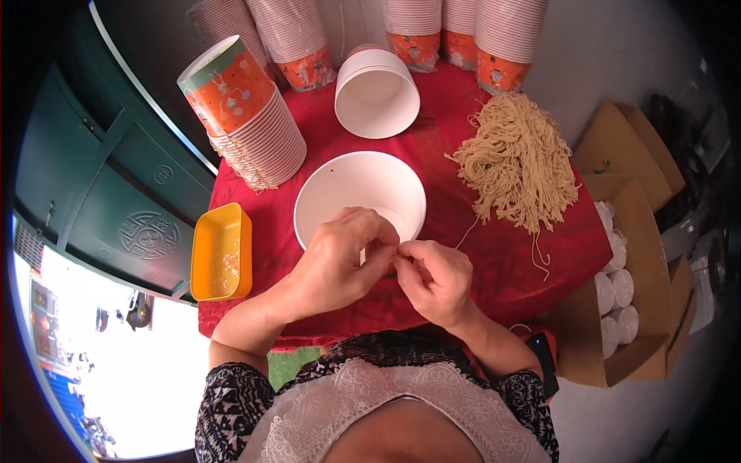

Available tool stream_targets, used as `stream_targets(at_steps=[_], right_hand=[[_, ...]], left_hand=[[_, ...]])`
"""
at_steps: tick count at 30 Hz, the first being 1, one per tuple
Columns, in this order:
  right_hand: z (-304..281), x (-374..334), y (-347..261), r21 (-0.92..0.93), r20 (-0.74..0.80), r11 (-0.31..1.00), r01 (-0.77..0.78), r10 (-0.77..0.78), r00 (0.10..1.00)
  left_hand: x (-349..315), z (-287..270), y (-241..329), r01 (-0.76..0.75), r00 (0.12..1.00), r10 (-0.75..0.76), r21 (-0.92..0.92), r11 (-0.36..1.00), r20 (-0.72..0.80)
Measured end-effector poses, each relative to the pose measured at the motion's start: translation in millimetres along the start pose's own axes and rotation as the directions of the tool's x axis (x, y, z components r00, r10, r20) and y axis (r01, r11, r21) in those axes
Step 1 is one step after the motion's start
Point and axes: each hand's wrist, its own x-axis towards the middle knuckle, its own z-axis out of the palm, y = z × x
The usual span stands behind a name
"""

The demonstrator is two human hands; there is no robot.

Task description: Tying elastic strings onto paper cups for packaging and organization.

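Note:
My left hand (347, 251) and my right hand (436, 279) meet over the near rim of a white paper bucket (320, 189), both with fingers pinched together. Whatever sits between their fingertips is too small and hidden to make out. The bucket's mouth faces up toward me, and its near side is behind my hands. Right of it lies a loose heap of beige cords (521, 158). One thin cord trails from the heap toward the back of my right hand.
At left stand a leaning stack of orange paper buckets (247, 116) with cords down its side and a yellow tray (198, 258) with small scraps. Another white bucket (378, 100) lies tipped behind. Wrapped stacks (505, 38) line the back. A cardboard box (652, 262) adjoins the red-covered table (509, 282).

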Motion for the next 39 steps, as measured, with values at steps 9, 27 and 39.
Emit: stream_targets(at_steps=[9, 27, 39], right_hand=[[-1.0, -7.5, 4.1, 0.311, 0.1, 0.897, -0.314, 0.298, 0.949], [-5.6, -6.9, -5.9, 0.205, 0.037, 0.922, -0.329, 0.329, 0.944], [-26.9, -8.6, 10.2, 0.259, 0.04, 0.94, -0.221, 0.218, 0.975]], left_hand=[[1.1, 4.2, 1.2, 0.036, 0.998, -0.04, -0.079, 0.996, -0.052], [-8.8, 4.7, -3.5, -0.176, 0.98, 0.187, 0.151, 0.973, -0.062], [-10.5, -0.1, -4.3, -0.116, 0.993, 0.116, 0.104, 0.988, 0.003]])
